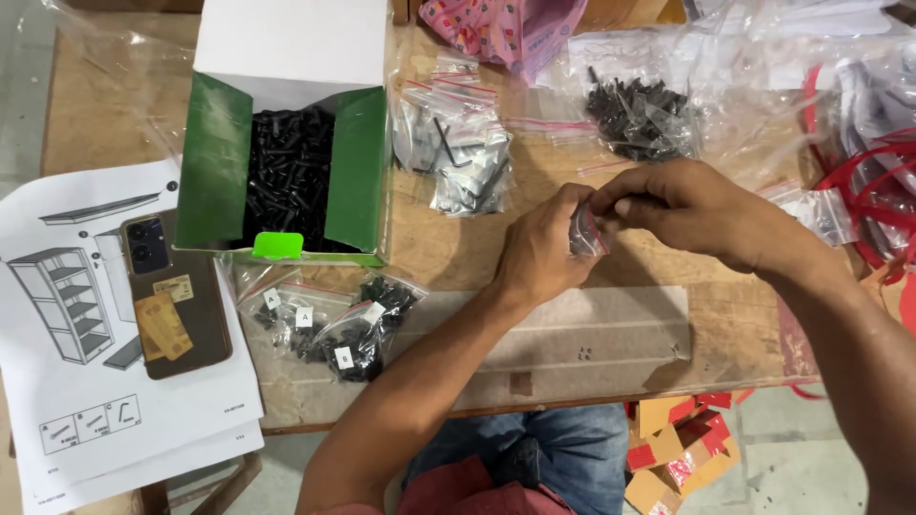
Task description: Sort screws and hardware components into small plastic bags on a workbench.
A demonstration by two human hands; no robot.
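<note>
Blue-jeaned lap (553, 448) nearest lens, just under front edge of tabletop (611, 343). Both hands raised over tabletop centre-right, meeting on one small clear zip bag (586, 234) with red seal strip. Left hand (539, 253) closed, pinching bag from below; right hand (692, 210) closed, fingertips pinching bag top. Bag contents too small to tell, probably dark hardware. Judged light, floppy, slick plastic, lumpy fill; best taken at seal strip or upper corners, not at belly. Left of hands: open green-and-white box (358, 167) full of black screws (286, 172). Between box and hands: pile of bagged hex keys (458, 162). Near front edge: labelled small bags of black parts (334, 329). Far left: phone (176, 296) lying on assembly instruction sheet (57, 381), sheet overhanging tabletop edge. Back right: larger clear bag of black fittings (639, 119), red loops in plastic (883, 181) at right edge. Bare patch of tabletop directly beneath hands, few loose specks there; crowded left, back and right, so free room mostly toward front edge.
</note>
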